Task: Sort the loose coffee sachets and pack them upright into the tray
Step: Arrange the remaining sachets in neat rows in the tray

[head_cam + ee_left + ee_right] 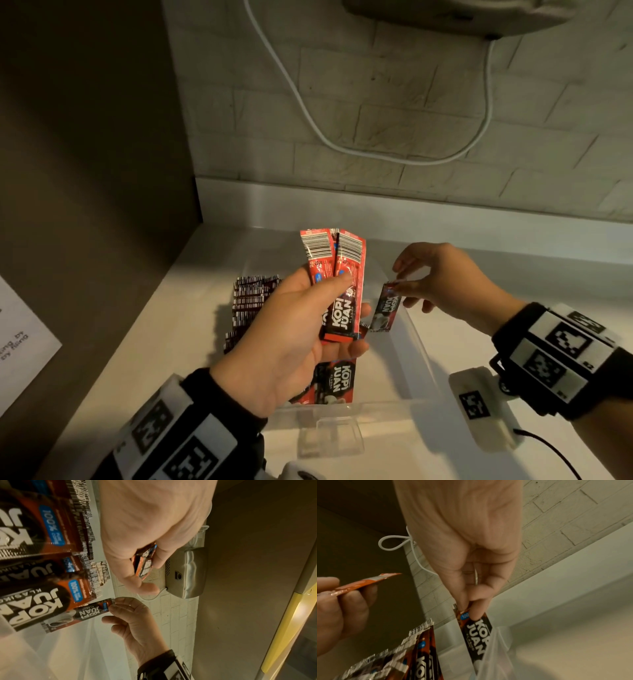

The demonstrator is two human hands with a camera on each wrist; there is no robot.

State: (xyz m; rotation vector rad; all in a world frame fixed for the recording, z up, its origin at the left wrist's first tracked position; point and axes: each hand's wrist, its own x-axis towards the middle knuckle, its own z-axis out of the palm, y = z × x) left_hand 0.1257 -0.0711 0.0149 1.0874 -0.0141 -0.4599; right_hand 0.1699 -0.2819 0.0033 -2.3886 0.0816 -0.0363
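Red glossy foil sachets (342,291), flat long strips with barcode ends up, fanned in the left hand (291,342), thumb curled over the front and fingers behind, gripping them above the tray (416,329). Tray is clear plastic, thin walls, rectangular, sitting on a smooth white counter (164,325). Right hand (452,281) pinches a single sachet (385,310) by its top edge between thumb and fingertips; it hangs near upright, slightly tilted, lower end inside the tray near the right wall, just beside the left hand's fan. In the right wrist view the single sachet (476,635) shows black lettering on dark brown and red. A row of packed sachets (250,301) stands on edge in the left part of the tray, crimped barcode tops lined up. One more sachet (334,382) lies flat in the tray under the left hand. Rough whitewashed brick wall (376,120) behind, with a white cable (308,113) looping across it
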